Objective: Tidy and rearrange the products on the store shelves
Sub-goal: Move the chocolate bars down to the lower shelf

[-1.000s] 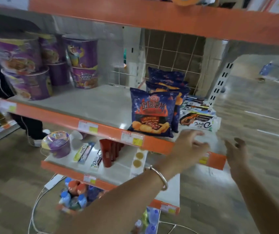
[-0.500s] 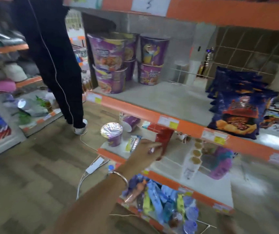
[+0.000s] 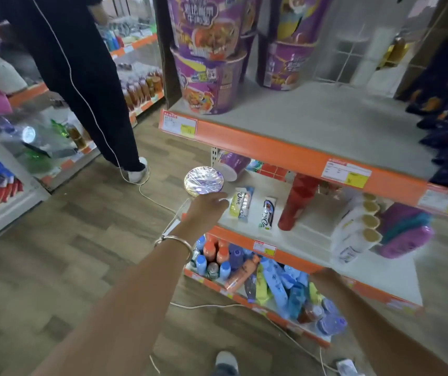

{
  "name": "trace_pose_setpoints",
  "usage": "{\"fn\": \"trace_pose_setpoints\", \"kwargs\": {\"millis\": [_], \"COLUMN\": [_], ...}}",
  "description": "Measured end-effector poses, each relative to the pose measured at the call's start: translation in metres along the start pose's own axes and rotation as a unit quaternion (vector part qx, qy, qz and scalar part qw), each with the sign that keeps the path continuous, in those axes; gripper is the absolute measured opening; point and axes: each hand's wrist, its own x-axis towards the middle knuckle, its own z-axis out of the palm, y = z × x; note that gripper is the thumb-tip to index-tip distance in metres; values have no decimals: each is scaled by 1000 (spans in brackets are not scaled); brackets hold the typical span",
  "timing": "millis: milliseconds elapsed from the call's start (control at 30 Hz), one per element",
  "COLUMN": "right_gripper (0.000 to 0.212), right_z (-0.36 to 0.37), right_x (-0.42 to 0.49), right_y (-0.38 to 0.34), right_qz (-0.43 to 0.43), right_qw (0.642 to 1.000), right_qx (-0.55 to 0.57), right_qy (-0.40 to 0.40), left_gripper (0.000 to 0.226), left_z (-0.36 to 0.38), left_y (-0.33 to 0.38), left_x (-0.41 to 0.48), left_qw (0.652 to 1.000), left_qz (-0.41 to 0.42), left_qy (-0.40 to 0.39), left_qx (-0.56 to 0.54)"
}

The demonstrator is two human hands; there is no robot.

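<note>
Middle shelf [image 3: 309, 234], left end: one purple noodle cup [image 3: 204, 181], upright, foil lid up, at the front corner.

Left hand [image 3: 207, 208]: directly in front of and below the cup, knuckles against its near side, fingers loosely curled (whether they grasp the cup cannot be told). Metal bangle [image 3: 174, 241] on the wrist.

Right hand [image 3: 323, 276]: at the orange front edge of the same shelf, well to the right of the cup; fingers hidden, state cannot be told.

Same shelf, rightward from the cup: a second purple cup [image 3: 232, 165] tipped on its side behind, two Dove bars [image 3: 242, 203] lying flat, a red cup stack [image 3: 296, 202].

Top shelf [image 3: 312, 126]: stacked purple noodle tubs [image 3: 209, 85].

Bottom shelf: jumbled bottles [image 3: 217, 256].
</note>
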Motion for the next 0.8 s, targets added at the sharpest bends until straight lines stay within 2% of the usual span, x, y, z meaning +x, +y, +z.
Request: {"fn": "trace_pose_setpoints", "kwargs": {"millis": [133, 267, 333, 400, 467, 667, 800], "right_gripper": [32, 35, 45, 63, 69, 80, 72], "right_z": [16, 53, 74, 88, 98, 116, 125], "right_x": [57, 93, 117, 127, 139, 169, 172], "right_y": [-51, -94, -109, -119, -120, -121, -130], "right_qz": [-25, -37, -28, -9, 7, 32, 42], "right_qw": [999, 998, 997, 996, 994, 975, 968], "right_qx": [-26, 47, 60, 26, 2, 88, 98], "right_qy": [8, 10, 41, 80, 113, 203, 226], "left_gripper": [37, 37, 36, 38, 40, 48, 56], "left_z": [19, 43, 52, 63, 75, 108, 125], "left_y": [-14, -57, -80, -98, -111, -127, -134], "left_x": [46, 87, 106, 122, 137, 175, 188], "left_qw": [999, 995, 993, 991, 991, 993, 987], "left_qz": [-18, -61, -80, -98, -106, -89, -97], "left_qy": [-48, -78, -87, -81, -73, -35, -23], "left_qx": [13, 16, 25, 32, 38, 72, 122]}}
